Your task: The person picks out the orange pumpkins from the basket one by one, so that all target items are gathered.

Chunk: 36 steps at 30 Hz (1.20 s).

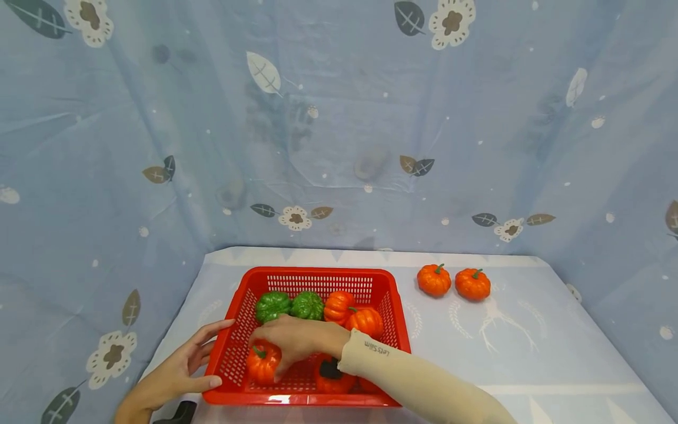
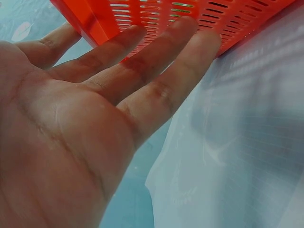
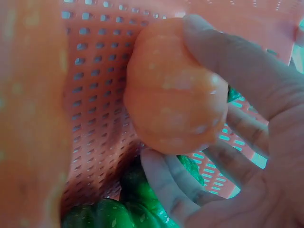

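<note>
My right hand (image 1: 296, 338) reaches down into a red plastic basket (image 1: 323, 272) and grips a small orange pumpkin (image 1: 262, 365) with a green stem, near the basket's left front. In the right wrist view, thumb and fingers hold this pumpkin (image 3: 173, 95) from opposite sides, above the perforated plastic. My left hand (image 1: 182, 365) touches the basket's outer left side, its thumb near the front corner. The left wrist view shows its fingers nearly straight against the slotted wall (image 2: 95, 23). Two green ribbed vegetables (image 1: 290, 306) sit at the basket's back left.
Two orange pumpkins (image 1: 365, 322) sit at the basket's back right; another with a dark patch (image 1: 333, 377) lies under my right forearm. Two more pumpkins (image 1: 473, 285) stand on the table (image 1: 445, 365) to the right. A patterned blue curtain (image 1: 339, 118) surrounds the table.
</note>
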Tool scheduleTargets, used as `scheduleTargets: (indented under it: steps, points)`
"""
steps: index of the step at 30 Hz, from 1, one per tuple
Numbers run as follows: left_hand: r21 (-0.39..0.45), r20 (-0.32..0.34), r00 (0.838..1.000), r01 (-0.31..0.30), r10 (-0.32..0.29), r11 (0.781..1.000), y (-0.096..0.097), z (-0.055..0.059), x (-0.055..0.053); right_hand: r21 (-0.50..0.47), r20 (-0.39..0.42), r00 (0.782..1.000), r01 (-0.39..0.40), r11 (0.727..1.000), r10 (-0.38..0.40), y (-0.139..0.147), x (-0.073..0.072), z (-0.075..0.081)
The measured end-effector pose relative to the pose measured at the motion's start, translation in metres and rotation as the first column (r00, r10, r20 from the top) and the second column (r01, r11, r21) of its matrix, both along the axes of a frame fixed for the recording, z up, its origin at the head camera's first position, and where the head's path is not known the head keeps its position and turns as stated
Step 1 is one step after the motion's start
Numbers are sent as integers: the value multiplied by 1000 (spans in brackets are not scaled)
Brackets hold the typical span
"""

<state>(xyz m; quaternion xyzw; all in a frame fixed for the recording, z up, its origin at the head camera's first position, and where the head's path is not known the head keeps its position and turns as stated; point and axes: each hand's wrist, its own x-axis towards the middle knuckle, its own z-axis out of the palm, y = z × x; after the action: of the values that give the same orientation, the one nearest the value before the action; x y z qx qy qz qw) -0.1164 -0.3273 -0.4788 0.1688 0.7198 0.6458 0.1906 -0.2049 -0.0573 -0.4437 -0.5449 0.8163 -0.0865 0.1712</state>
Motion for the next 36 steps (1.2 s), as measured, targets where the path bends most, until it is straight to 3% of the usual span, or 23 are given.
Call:
scheduleTargets:
  steps: [5, 10, 23, 29, 36]
  points:
    - [15, -18, 1000, 21, -21, 1000, 0, -1, -1, -30, -66, 997, 36, 999, -38, 1, 1, 2]
    - [30, -28, 999, 32, -31, 999, -2, -3, -1, -96, -21, 995, 93, 991, -95, 5, 0, 13]
    - [30, -28, 999, 15, -14, 999, -2, -3, 0, -220, -42, 993, 98, 971, -109, 27, -5, 36]
    - [-8, -35, 999, -28, 28, 1000, 0, -3, 0, -270, 25, 985, 169, 948, -168, 45, -7, 47]
    - [-11, -32, 999, -35, 34, 999, 0, -1, 1, -336, 85, 975, 221, 916, -204, 70, -14, 57]
